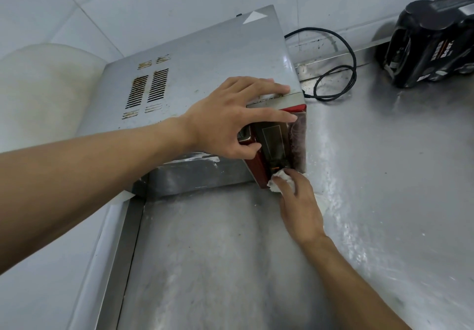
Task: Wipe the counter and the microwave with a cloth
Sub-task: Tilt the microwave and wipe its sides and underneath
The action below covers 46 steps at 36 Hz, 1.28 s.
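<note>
Steel tabletop (384, 201) against white wall tiles (128, 1), smeared with pale streaks, densest near the microwave's front corner. Microwave (205, 73) sits at the back left of the tabletop, seen steeply from above, so its grey top with rusty vent slots (148, 88) fills most of the view. The front is foreshortened: red trim and a dark control panel (272, 145) show, but the markings are unreadable. The door area is mostly hidden behind the left hand.

Left hand (230, 119) lies flat over the top front edge, fingers spread and straight. Its thumb is bent down against the front, and the grip is loose, closed on nothing.

Right hand (300, 206) is low at the front's bottom right corner, its grip curled round a white cloth (275, 183) pressed to the base of the panel. Fingers cover most of the cloth, with only a crumpled bit sticking out left. Can't tell if the cloth also touches the tabletop.

Black cord (341, 73) loops on the tabletop right of the microwave. One end goes behind the casing and no plug is visible.

Black shrink-wrapped pack of cans (431, 42) stands at the far right, cut off by the frame edge, with only "Beer" legible on its label. A pale rounded shape (43, 86) left of the microwave is blurry and unidentifiable. Both forearms are cropped at the frame edges.
</note>
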Motion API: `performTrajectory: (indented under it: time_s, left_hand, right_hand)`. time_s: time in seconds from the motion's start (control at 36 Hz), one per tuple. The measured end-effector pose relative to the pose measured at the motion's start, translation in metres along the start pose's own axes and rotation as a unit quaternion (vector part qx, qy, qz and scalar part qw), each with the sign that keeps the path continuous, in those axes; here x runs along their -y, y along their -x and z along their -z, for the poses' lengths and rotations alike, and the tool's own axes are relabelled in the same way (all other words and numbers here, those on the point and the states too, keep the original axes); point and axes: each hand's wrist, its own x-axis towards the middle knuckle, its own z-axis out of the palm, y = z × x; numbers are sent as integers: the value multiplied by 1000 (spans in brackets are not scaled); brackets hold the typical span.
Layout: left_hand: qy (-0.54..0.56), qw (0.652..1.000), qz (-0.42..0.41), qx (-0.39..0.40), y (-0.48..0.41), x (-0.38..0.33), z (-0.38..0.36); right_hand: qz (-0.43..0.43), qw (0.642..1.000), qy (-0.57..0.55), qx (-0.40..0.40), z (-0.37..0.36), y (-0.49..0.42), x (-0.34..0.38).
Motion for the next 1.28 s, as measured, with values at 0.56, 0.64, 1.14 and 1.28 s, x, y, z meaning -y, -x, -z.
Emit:
performTrajectory:
  time_s: [0.56,0.64,1.14,1.28]
  left_hand:
    - [1,1000,-3,-2,-1,1,0]
    - [3,1000,-2,-2,-1,1,0]
    - [-8,1000,0,4,0,0,1]
    - [-9,1000,-2,2,0,0,0]
  right_hand:
    - [16,999,-19,-22,7,-1,3]
    - [54,998,-11,-7,9,-1,-3]
    - [41,999,-12,-33,6,-3,3]
    - [95,995,-35,-16,13,3,-4]
